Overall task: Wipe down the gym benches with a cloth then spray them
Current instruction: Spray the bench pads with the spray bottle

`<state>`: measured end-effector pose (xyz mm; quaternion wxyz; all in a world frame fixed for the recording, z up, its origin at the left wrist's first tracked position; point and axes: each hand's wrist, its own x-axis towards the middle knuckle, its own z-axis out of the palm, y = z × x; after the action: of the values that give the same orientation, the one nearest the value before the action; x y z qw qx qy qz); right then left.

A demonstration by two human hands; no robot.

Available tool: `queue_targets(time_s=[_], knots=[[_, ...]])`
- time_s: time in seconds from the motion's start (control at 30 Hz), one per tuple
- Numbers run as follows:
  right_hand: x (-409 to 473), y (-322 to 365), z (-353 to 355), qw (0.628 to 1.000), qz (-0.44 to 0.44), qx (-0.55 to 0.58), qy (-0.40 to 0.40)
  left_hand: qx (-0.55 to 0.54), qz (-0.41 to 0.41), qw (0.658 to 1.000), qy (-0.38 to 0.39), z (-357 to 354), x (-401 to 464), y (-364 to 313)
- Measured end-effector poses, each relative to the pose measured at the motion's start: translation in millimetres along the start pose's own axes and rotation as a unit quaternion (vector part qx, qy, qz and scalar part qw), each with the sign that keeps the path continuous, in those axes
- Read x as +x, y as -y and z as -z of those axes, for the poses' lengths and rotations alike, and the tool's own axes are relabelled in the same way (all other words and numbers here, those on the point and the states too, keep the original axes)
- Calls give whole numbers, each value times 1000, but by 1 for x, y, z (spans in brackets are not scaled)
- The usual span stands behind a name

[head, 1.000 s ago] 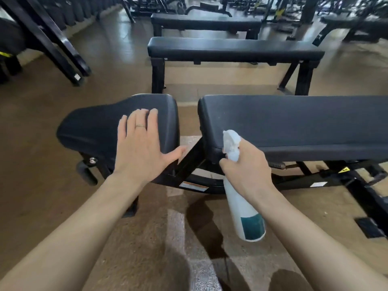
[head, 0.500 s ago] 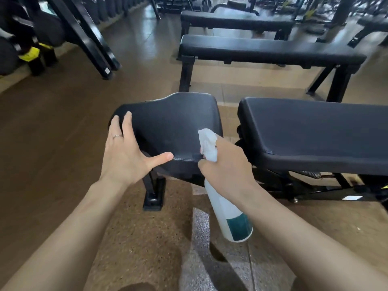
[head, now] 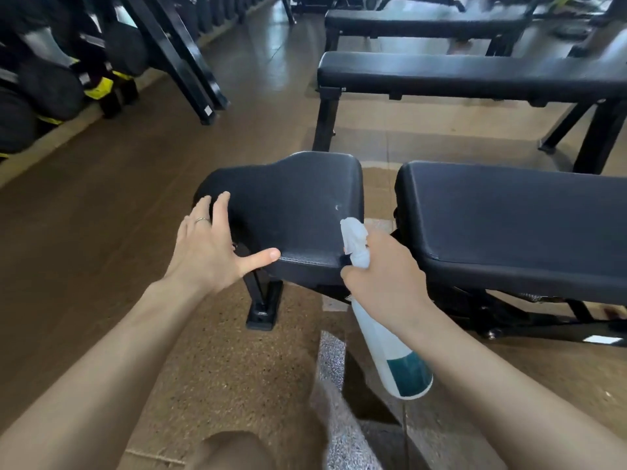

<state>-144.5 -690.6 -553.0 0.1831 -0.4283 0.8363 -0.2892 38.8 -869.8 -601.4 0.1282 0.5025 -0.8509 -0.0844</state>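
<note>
The spray bottle sits in my right hand, fingers wrapped round its neck just under the white trigger head, nozzle aimed at the seat pad of the near bench. I judge the bottle light and rigid plastic, partly full by the teal band low on its body, possibly slick if wet; the neck is the place to hold it, one finger free for the trigger. The seat pad looks like firm, smooth vinyl that should shed liquid. My left hand lies flat and spread at the pad's left edge, thumb out along the front lip, gripping nothing. The long back pad lies just right of the seat. I see no cloth anywhere.

Against a second ago, my left hand has slid from the seat's top to its left edge, and the nozzle has swung from the back pad to the seat.
</note>
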Motion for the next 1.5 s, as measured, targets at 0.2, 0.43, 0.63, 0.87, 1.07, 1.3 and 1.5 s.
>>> queue_targets(time_s=[0.2, 0.43, 0.63, 0.87, 1.07, 1.3, 1.5], knots=[[-4, 11, 62, 998, -30, 14, 54, 52, -7, 991, 127, 61, -20, -69], [-11, 108, 182, 994, -6, 96, 55, -277, 51, 922, 266, 213, -31, -186], [-15, 234, 275, 970, -26, 222, 91, -438, 65, 865, 237, 358, -27, -222], [2, 383, 318, 955, -44, 261, 136, -424, 40, 874, 233, 498, 21, -192], [33, 462, 312, 953, -48, 257, 157, -409, 39, 892, 191, 554, 63, -154], [81, 491, 321, 935, -79, 293, 181, -403, 43, 894, 191, 562, 124, -146], [136, 482, 338, 910, -90, 313, 258, -406, 90, 890, 189, 559, 186, -141]])
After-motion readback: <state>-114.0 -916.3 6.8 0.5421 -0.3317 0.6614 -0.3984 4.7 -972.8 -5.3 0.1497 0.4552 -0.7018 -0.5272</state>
